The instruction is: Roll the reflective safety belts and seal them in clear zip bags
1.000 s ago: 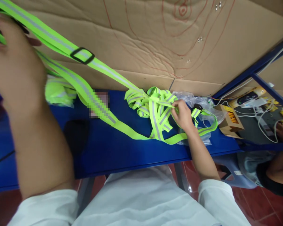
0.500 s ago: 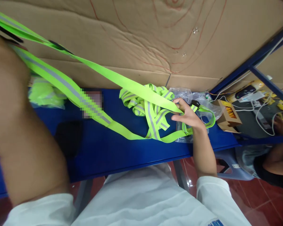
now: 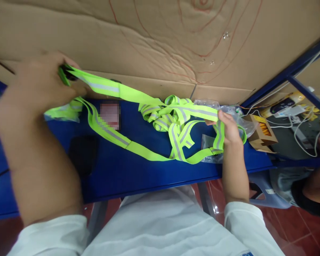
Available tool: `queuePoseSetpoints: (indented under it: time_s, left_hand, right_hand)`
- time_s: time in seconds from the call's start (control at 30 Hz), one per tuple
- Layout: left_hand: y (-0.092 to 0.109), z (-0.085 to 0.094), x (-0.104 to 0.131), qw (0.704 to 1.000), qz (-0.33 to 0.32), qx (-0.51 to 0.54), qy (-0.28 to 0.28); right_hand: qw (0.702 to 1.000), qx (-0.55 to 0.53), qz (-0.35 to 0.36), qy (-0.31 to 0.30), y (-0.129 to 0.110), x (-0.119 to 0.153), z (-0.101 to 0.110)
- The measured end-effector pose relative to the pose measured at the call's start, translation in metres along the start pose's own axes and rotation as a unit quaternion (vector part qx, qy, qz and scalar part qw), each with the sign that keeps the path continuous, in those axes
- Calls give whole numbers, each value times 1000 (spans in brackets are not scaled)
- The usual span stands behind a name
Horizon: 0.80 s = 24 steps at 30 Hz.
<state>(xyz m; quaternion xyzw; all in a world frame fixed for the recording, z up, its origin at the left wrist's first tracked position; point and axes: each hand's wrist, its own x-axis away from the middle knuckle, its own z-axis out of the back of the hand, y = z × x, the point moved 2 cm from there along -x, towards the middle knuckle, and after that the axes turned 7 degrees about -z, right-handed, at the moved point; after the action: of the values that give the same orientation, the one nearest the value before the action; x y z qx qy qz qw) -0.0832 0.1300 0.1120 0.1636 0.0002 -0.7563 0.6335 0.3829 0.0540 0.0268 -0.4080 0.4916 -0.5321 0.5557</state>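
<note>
A neon yellow-green reflective strap (image 3: 146, 151) with a grey stripe stretches between my two hands in the head view. On the left, my left hand (image 3: 61, 80) is closed around one end of it, where a black piece like a buckle shows; motion blurs this hand a little. My right hand (image 3: 228, 126) grips the other end, with the strap folding down over its fingers. Beneath the upper band, a loose heap of the same strap (image 3: 162, 122) lies on the blue table (image 3: 138, 177). Part of the strap hangs in a low curve between the hands.
Clear plastic bags (image 3: 206, 105) lie by my right hand, beside an open cardboard box (image 3: 264, 133). A bagged bundle of neon strap (image 3: 65, 112) and a dark flat object (image 3: 82, 153) are at the left. A cardboard wall (image 3: 154, 42) stands behind. Another person's arm (image 3: 318, 188) is at far right.
My left hand has come down and inward from the upper left, slackening the strap. My right hand has turned and closed on the strap, which now folds over it.
</note>
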Motion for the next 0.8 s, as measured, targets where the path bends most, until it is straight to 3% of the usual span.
queuePoseSetpoints:
  time_s: [0.13, 0.33, 0.47, 0.6, 0.8]
  left_hand:
    - [-2, -4, -7, 1000, -11, -3, -29]
    - [-8, -12, -11, 980, -165, 78, -85]
    - [2, -12, -4, 969, -155, 141, -131]
    - [8, -12, -1, 957, -160, 206, -124]
    - [7, -23, -9, 959, -163, 157, -173]
  right_hand:
    - [993, -66, 28, 95, 1, -5, 13]
    - [982, -124, 53, 135, -4, -12, 20]
    - [969, -178, 48, 162, -4, -15, 26]
    - [963, -190, 11, 190, 4, -20, 33]
    - [962, -177, 3, 206, 15, -27, 38]
